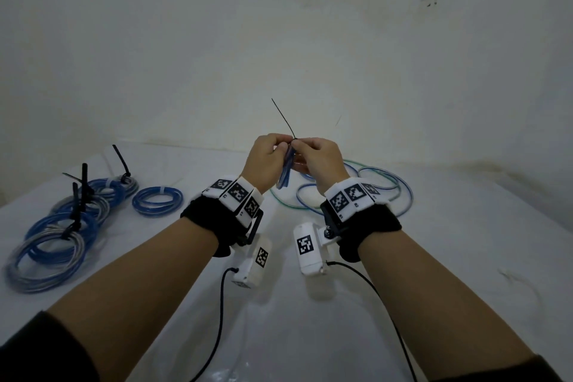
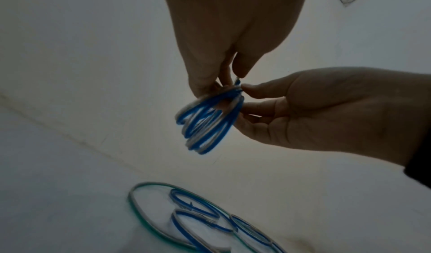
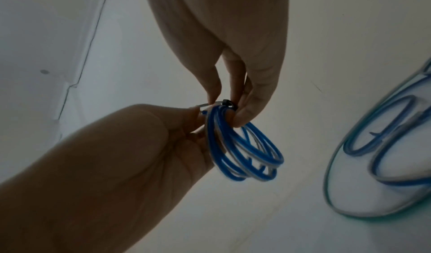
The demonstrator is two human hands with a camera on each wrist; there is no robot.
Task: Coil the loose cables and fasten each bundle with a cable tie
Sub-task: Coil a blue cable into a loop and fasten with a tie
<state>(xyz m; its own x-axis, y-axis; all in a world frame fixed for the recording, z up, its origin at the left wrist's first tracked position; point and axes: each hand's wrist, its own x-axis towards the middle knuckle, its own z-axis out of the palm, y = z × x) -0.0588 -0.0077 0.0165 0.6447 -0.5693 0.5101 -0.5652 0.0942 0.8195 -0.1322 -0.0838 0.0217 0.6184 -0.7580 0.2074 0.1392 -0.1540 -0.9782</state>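
Both hands held above the surface: left hand pinches blue coil, right hand pinches cable tie head; judgement: keep loops gathered while cinching the tail snug.

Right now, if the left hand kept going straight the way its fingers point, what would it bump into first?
Probably the right hand. The left hand points inward across the small blue coil that both pinch, so the coil sits between them already; depth past that is unclear.
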